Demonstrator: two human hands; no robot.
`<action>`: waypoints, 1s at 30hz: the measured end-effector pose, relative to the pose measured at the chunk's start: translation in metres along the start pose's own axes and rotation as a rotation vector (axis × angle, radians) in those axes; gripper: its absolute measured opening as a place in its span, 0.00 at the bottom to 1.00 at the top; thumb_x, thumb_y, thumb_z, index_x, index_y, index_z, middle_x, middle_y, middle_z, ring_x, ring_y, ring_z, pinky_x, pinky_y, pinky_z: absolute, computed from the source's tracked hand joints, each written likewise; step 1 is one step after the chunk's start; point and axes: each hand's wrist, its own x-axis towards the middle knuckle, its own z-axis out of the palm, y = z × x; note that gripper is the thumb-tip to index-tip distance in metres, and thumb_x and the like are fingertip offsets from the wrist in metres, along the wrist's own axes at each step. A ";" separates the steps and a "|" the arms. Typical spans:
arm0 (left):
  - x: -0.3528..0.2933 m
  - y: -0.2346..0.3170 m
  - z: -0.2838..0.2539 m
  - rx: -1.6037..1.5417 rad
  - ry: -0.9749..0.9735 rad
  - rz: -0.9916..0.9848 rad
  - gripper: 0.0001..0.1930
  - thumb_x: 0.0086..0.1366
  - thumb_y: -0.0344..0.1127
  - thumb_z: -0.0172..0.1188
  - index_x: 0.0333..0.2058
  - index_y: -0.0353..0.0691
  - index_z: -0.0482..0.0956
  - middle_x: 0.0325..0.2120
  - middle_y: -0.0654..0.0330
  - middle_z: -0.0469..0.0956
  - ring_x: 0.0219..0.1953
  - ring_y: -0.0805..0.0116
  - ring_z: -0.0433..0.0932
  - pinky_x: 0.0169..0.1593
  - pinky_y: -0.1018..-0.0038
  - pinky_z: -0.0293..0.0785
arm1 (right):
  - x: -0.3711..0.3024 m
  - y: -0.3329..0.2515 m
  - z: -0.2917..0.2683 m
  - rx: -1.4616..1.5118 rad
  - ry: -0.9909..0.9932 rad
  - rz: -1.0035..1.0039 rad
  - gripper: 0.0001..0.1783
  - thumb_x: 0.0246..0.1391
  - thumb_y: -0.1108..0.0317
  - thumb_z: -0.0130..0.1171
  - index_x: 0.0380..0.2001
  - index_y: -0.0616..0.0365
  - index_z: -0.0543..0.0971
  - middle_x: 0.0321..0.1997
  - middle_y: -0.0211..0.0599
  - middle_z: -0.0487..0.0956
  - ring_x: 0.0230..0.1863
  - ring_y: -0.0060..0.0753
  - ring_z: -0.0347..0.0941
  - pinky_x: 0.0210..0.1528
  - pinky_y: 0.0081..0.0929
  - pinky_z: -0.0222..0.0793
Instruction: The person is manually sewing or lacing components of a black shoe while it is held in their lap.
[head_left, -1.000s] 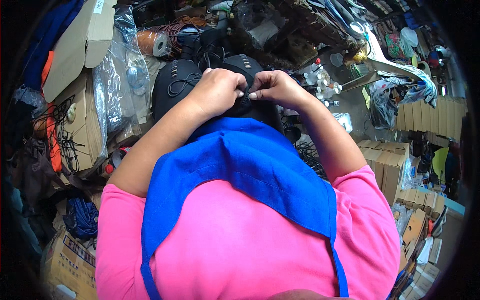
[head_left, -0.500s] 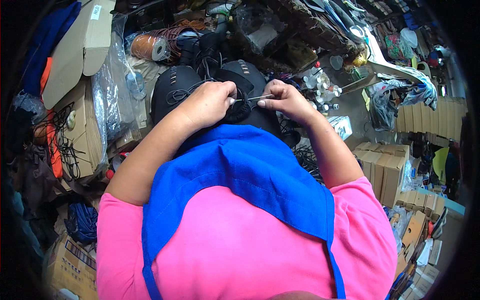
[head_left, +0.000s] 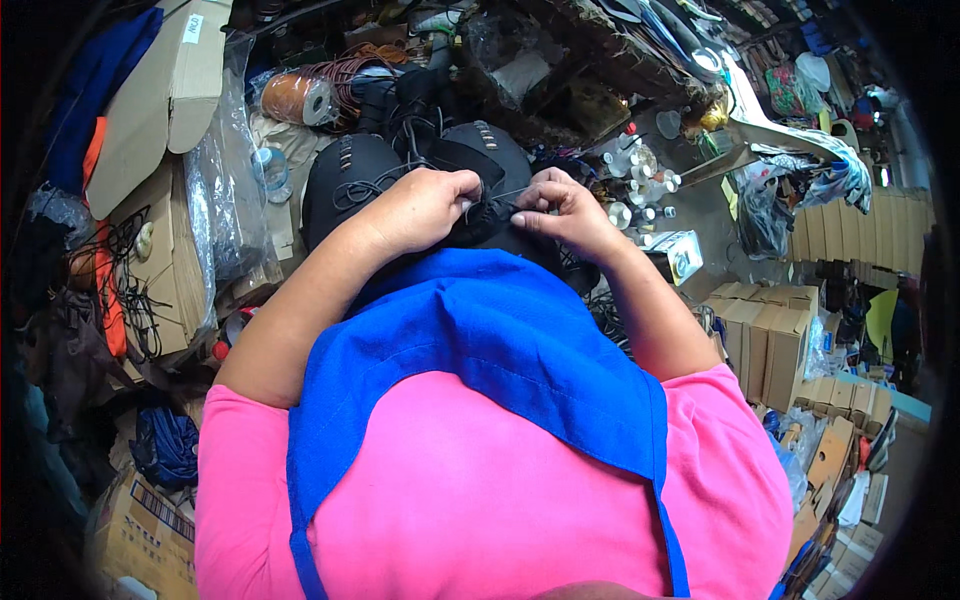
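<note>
A small black piece point(head_left: 490, 222) that looks like leather or thick cloth lies over my dark-clad lap. My left hand point(head_left: 430, 208) is closed, its thumb and fingers pinching the left side of this piece. Just to the right, my right hand point(head_left: 565, 212) has its thumb and forefinger brought together at a thin line running from the piece. That line looks like a needle or thread, too fine to tell which. Loose black cord point(head_left: 362, 190) lies on my left thigh, beyond my left wrist. The fingers hide much of the black piece.
An orange spool point(head_left: 297, 97) wrapped in plastic lies ahead to the left, near cardboard sheets point(head_left: 150, 100). Small white bottles point(head_left: 640, 165) stand to the right of my right hand. Cardboard boxes point(head_left: 765, 340) are stacked at the right.
The light, needle-like rod that ran between my hands no longer shows clearly. My right hand has turned slightly and its fingers have shifted; my left hand stays nearly in place.
</note>
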 end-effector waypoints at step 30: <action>-0.012 -0.008 -0.011 0.324 0.099 0.223 0.05 0.52 0.27 0.52 0.30 0.38 0.69 0.25 0.51 0.75 0.34 0.49 0.75 0.37 0.57 0.70 | 0.023 -0.066 -0.016 -1.015 0.096 -0.419 0.14 0.45 0.57 0.59 0.33 0.52 0.76 0.37 0.33 0.75 0.44 0.33 0.70 0.51 0.38 0.57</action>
